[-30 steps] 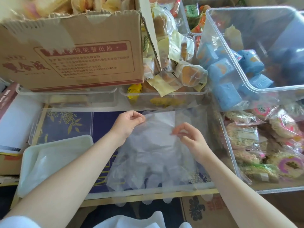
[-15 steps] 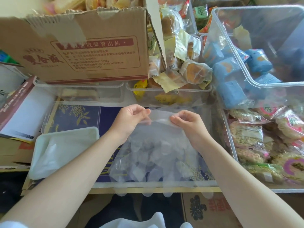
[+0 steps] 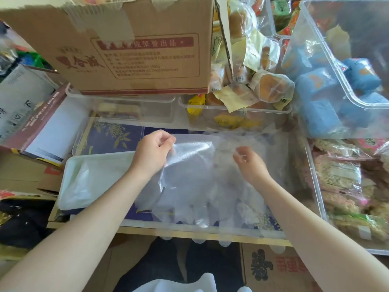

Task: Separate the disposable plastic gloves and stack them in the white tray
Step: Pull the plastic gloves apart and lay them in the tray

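Nearest me, below my forearms, the glove fingertips [image 3: 200, 223] droop past the front lip of the clear shallow bin [image 3: 212, 229] I am working over. The stack of disposable plastic gloves [image 3: 210, 186] lies spread between my two wrists, cuffs pointing away from me, fingers pointing back toward me.

My left hand [image 3: 152, 152] has its fingers curled, thumb and fingertips pinching the cuff edge of one glove sheet [image 3: 189, 148], which lifts off the pile and stretches rightward from my grip. My right hand [image 3: 248, 163] is just right of that sheet, thumb and forefinger drawn together on a thin bit of film at the cuff of the pile; the plastic is so clear I cannot tell how much it holds. The two hands are apart, with the raised cuff between them.

To the left of my left wrist, just beside it, sits the white tray [image 3: 69, 165], with a few flattened gloves [image 3: 84, 184] already lying in it.

Beyond my fingertips the blue patterned surface [image 3: 113, 138] shows through the bin floor. Farther out stands a row of clear tubs, one holding wrapped buns [image 3: 271, 87], with a cardboard box [image 3: 130, 49] resting on the left ones. Far right of my right hand, a big clear bin holds blue packets [image 3: 320, 85], and snack bags [image 3: 341, 180] lie beneath it.
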